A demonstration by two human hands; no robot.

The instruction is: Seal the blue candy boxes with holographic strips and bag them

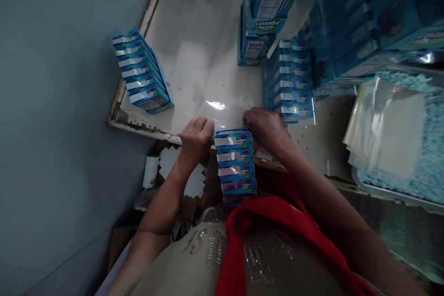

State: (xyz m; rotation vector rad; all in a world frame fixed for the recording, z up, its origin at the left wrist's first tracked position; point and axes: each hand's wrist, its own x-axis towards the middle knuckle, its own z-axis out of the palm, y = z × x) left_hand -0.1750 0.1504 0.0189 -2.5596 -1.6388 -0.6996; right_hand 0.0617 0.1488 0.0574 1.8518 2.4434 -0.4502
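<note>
A row of small blue candy boxes [236, 171] stands in front of my body, at the table's front edge. Beyond its far end lies a glossy sheet of clear plastic film [222, 113]. My left hand [198, 135] is closed at the film's left side, fingers curled in a pinch. On the opposite side, my right hand [264, 127] also pinches the film, its fingertips close to the far box. The fingertips of both hands are partly hidden. Just past my right hand sits another film-wrapped row of blue boxes [293, 84].
A wrapped pack of blue boxes [144, 74] stands at the table's left corner, beside the wall [69, 78]. Taller stacks of blue cartons [267, 23] rise at the back right. At right, a tray [391, 194] holds pale blue pieces and cream sheets [391, 125].
</note>
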